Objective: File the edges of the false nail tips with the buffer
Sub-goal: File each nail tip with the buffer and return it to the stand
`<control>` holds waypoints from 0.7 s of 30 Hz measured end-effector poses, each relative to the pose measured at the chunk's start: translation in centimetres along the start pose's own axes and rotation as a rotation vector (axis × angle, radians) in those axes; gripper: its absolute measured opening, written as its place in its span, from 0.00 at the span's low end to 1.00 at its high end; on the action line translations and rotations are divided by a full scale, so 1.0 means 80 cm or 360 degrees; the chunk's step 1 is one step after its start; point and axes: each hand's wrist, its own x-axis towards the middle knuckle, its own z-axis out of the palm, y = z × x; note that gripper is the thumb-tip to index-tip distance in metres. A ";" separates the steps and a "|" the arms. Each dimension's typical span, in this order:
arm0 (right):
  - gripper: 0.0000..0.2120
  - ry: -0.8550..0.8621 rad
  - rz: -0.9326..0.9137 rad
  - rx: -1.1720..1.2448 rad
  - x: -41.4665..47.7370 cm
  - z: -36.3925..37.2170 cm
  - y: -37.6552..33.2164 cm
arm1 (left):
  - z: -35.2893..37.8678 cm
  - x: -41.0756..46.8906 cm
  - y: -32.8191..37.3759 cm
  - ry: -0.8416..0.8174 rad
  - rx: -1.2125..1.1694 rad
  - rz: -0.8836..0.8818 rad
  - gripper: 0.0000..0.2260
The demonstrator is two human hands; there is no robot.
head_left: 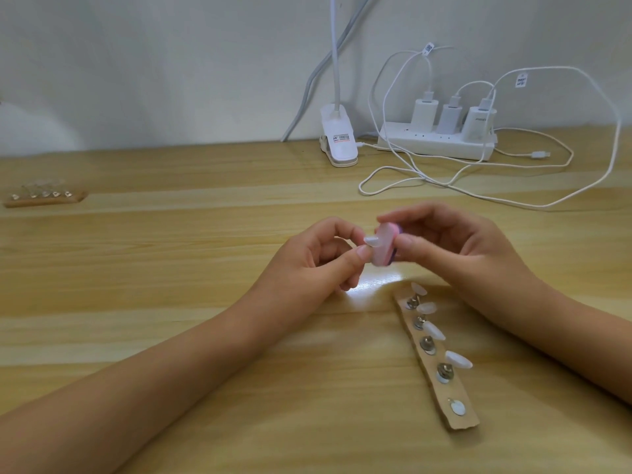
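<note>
filing looks under way, most of it left. above the middle of the wooden tabletop (205, 302) the left hand (318, 265) pinches one small translucent white false nail tip (371, 241), touching the oval pink buffer block (487, 248) clamped in the right hand (455, 248). four more tips (458, 359) wait on the brown holder strip (458, 419) toward the front right edge.

Illumination even and moderately bright. One blown-out glare patch (371, 286) on the worktop (171, 268), just below the hands (its source cannot be told). Shadows faint and soft-edged under both forearms. Motion blur smears the right hand (455, 248), its fingers (410, 241) and the buffer (385, 246) they pinch; the tip (371, 240) pinched by the left hand (318, 265) is soft too. Wide-angle bowing curves the worktop's rear edge. The far-left stand (44, 197) is indistinct.
</note>
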 end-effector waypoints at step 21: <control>0.13 0.0040 0.0027 0.0019 0.000 0.002 -0.004 | -0.001 0.000 -0.005 0.0042 0.0048 -0.0013 0.02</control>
